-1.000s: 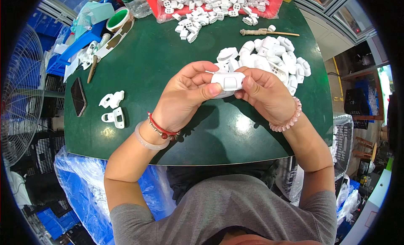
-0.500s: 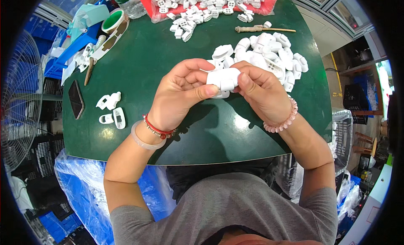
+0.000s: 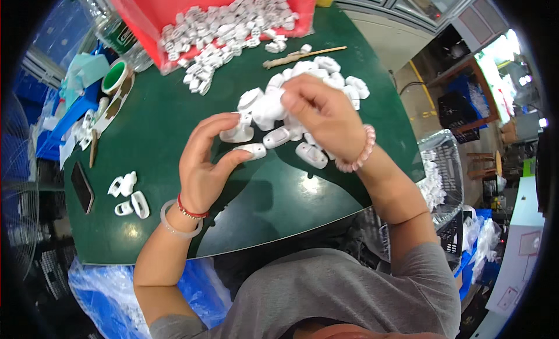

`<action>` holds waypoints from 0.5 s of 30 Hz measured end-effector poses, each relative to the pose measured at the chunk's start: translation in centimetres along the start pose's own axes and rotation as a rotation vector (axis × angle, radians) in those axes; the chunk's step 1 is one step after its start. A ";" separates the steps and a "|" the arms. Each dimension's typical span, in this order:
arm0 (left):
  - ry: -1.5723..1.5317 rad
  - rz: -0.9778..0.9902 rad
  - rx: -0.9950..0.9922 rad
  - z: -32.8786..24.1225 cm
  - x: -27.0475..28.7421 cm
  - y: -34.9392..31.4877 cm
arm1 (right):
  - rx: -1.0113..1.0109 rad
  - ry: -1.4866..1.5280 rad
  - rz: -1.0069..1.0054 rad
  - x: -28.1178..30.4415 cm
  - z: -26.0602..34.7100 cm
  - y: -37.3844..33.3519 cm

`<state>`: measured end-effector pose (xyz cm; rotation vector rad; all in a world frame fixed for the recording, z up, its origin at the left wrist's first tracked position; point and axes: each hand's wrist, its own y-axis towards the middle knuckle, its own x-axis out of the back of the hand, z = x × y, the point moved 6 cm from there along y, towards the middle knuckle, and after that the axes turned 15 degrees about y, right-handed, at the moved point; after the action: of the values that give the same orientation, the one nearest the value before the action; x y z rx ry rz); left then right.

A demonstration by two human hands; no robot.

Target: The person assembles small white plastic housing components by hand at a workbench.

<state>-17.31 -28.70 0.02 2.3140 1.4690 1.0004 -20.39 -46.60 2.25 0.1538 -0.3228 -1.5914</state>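
My left hand (image 3: 201, 161) is open, thumb and fingers spread apart. Its fingertips are at a white plastic part (image 3: 237, 131), and the thumb tip is against a smaller oval white part (image 3: 254, 151). My right hand (image 3: 332, 117) is closed, thumb and fingers pinching a rounded white plastic part (image 3: 269, 107) over the pile. That part is slightly blurred, and the fingers hide some of its edge. Below the right hand, a slotted oval part (image 3: 276, 137) and another oval part (image 3: 311, 155) lie on the green table (image 3: 262, 205).
A red bin (image 3: 142, 18) with many small white pieces spills onto the table at the back. A wooden-handled stick (image 3: 305, 56) lies behind the pile (image 3: 355, 85). At left are several white parts (image 3: 140, 205), a phone (image 3: 82, 187), a tape roll (image 3: 115, 77) and a blue tray (image 3: 64, 120).
My hands have parted from the white part they held together. The left has spread its fingers; the right is over the pile. The view has shifted, showing more of the red bin.
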 end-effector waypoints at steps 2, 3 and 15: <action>0.096 -0.024 -0.015 -0.2 0.0 0.4 | 0.171 -0.456 0.011 2.8 1.0 0.8; 0.208 -0.046 -0.013 -0.2 -0.1 0.5 | 0.127 -0.517 -0.020 4.3 0.2 0.8; 0.241 0.005 -0.028 -0.2 0.1 0.8 | -0.272 -0.567 -0.180 11.8 -3.3 5.0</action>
<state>-16.86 -29.03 0.63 2.2421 1.5233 1.3311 -15.23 -58.79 1.84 -0.5004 -0.5345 -1.8229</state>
